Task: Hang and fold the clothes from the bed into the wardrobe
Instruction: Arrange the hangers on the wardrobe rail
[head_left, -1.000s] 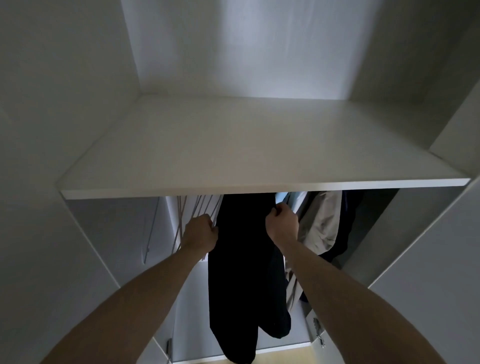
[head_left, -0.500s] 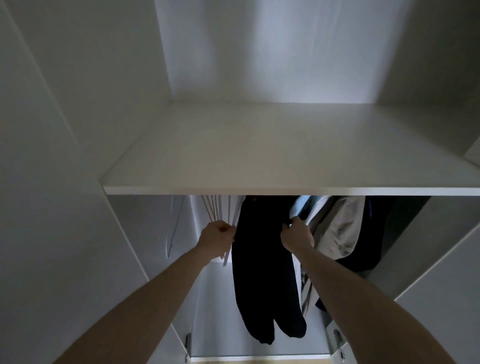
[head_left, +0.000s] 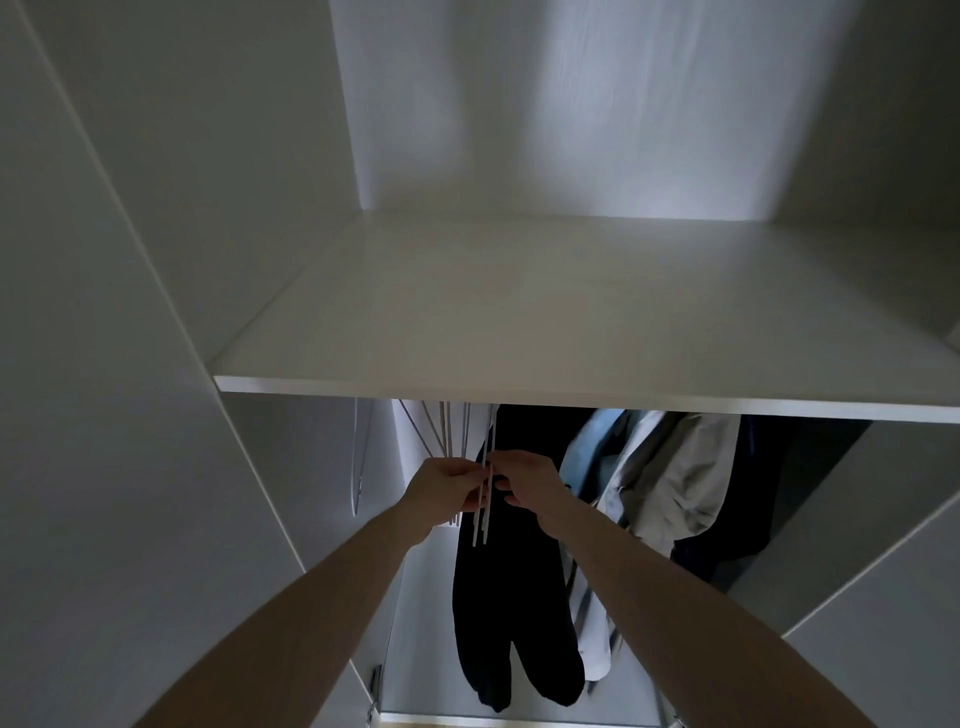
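Task progress, judged from the current view: several garments already hang below the shelf (head_left: 571, 332), which crosses the middle of the frame. The bed is not in view, so the number of clothes left to bring over cannot be determined. No folded clothes are visible on the shelf.

Count of items:
- One pair of dark trousers (head_left: 511, 597), hanging at lower center.
- At least two light garments (head_left: 670, 483), bunched at lower right of center; the exact number cannot be told. A further dark garment (head_left: 737, 525) hangs behind them.
- A group of thin white hangers (head_left: 449, 431), roughly six or seven, bare, left of the trousers. One more wire hanger (head_left: 361, 462) hangs apart, further left.

Hand state:
- Left hand (head_left: 444, 486): fingers curled, pinching the white hangers at lower center.
- Right hand (head_left: 524, 480): fingers curled, touching the same hangers beside the trousers' top edge; which exact hanger it holds cannot be told
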